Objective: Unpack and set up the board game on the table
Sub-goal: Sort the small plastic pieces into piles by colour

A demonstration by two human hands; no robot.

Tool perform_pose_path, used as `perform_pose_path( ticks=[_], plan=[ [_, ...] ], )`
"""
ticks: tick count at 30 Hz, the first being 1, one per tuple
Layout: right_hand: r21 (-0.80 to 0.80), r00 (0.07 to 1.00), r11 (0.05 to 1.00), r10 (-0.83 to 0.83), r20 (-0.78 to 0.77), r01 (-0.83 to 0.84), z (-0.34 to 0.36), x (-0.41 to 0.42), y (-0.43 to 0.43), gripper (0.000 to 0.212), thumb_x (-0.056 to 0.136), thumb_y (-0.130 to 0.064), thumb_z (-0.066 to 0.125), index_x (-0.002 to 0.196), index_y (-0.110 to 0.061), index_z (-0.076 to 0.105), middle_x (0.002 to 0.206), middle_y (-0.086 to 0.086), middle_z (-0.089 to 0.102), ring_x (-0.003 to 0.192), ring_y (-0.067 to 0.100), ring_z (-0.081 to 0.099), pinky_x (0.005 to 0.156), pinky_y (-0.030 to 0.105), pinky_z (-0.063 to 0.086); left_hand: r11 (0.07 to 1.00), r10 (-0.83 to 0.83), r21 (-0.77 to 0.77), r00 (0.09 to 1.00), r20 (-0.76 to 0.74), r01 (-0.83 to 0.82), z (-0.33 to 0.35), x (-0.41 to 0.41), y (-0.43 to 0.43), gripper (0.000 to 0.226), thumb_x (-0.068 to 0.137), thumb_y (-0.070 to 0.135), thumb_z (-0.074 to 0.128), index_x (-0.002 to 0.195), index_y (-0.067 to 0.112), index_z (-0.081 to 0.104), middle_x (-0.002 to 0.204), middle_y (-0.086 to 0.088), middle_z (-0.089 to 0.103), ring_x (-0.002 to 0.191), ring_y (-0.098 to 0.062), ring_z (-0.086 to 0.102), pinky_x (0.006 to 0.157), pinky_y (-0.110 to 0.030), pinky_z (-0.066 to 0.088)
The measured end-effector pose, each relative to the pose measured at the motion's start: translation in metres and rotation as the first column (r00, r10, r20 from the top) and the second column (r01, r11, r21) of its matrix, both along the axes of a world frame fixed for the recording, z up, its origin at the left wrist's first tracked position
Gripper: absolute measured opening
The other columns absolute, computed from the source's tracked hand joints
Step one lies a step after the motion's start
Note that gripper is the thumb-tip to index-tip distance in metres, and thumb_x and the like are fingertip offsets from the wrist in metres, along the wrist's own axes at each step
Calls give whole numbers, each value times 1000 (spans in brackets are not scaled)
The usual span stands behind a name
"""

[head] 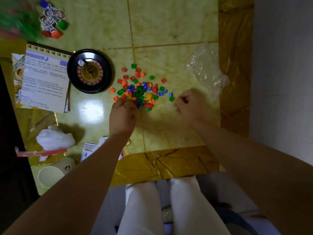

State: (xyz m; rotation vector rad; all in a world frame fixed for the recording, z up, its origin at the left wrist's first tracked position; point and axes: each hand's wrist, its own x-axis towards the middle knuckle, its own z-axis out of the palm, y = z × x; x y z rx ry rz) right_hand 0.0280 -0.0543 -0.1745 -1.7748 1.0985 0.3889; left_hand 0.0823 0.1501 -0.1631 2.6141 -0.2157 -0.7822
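The left hand [122,114] works at the near-left edge of the scattered heap of small red, green, orange and blue plastic game pieces [140,89], which lies in the middle of the green marbled table [169,28]. The step looks like sorting these loose pieces. It would go best by pinching one piece at a time from the heap's rim between thumb and forefinger, then sliding like colours outward onto bare tabletop, so that nothing gets flicked toward the edge.

That hand is palm-down with a straight wrist. Its fingers curl onto the pieces and hide their own tips, so I cannot tell whether it holds one. The right hand [188,106] sits just right of the heap, knuckles up and fingers folded toward the palm; whether anything is inside cannot be told either.

Beyond the right hand lies a crumpled clear plastic bag [205,70]. Left of the heap sits a round black roulette wheel [90,71] with a white die [81,62] on it, and beside that a printed paper instruction sheet [44,80].
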Motion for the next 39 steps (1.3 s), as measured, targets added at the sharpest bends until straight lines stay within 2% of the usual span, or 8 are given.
perform_pose_path(
  ticks=[10,15,19,21,26,33,36,39],
  plan=[
    [-396,894,802,409,-183,-448,-15,30,1,27,81,-44,69,78,-18,63,78,4,68,72,24,63,68,34,53,988,150,19,989,16,-150,-5,-7,9,31,72,1,62,101,10,64,104,-9,56,90,-28,56,66,-28,37],
    [-405,926,836,366,-88,-369,-16,33,-1,24,85,-34,57,73,-15,64,72,9,67,70,29,63,65,38,52,973,225,45,974,17,-225,-6,-10,14,33,74,7,65,105,8,56,103,-8,58,90,-26,55,66,-27,33],
    [-29,999,999,-17,-41,16,-7,33,4,31,81,-31,38,60,-16,55,55,4,55,49,20,54,49,26,41,950,302,87,953,-4,-300,-7,-15,17,34,76,11,66,107,10,53,105,-7,59,91,-26,56,67,-28,33],
    [305,966,919,-215,-143,250,2,30,12,30,91,-18,33,65,-15,48,50,2,51,37,12,45,39,18,30,941,326,95,945,-6,-324,-7,-16,17,35,77,13,67,109,10,53,105,-6,59,91,-26,57,67,-28,33],
    [516,973,828,-149,-178,222,7,21,26,29,87,-2,26,66,-9,45,57,6,55,40,12,44,41,21,24,953,292,71,956,39,-294,-10,-12,12,29,82,28,67,105,13,58,99,-7,59,87,-28,57,65,-30,34],
    [234,945,918,327,10,-320,5,24,54,21,89,-14,54,69,-16,61,56,-9,54,53,3,50,50,18,38,946,322,8,945,58,-323,-12,-4,11,18,86,25,62,94,9,67,90,-7,62,79,-24,57,64,-27,32],
    [-30,837,844,535,119,-535,0,24,76,9,82,-23,70,86,-21,61,70,-5,62,67,15,60,60,30,47,892,420,-160,906,-49,-422,-7,-3,22,9,86,13,57,85,11,66,74,1,63,68,-13,56,63,-24,40],
    [-273,708,678,706,-16,-682,3,31,91,20,86,-31,68,103,-24,58,68,-5,59,64,14,56,49,26,28,780,549,-212,806,-221,-589,-10,0,34,19,84,15,46,69,16,58,67,-2,58,62,-14,50,60,-26,37]
  ],
)
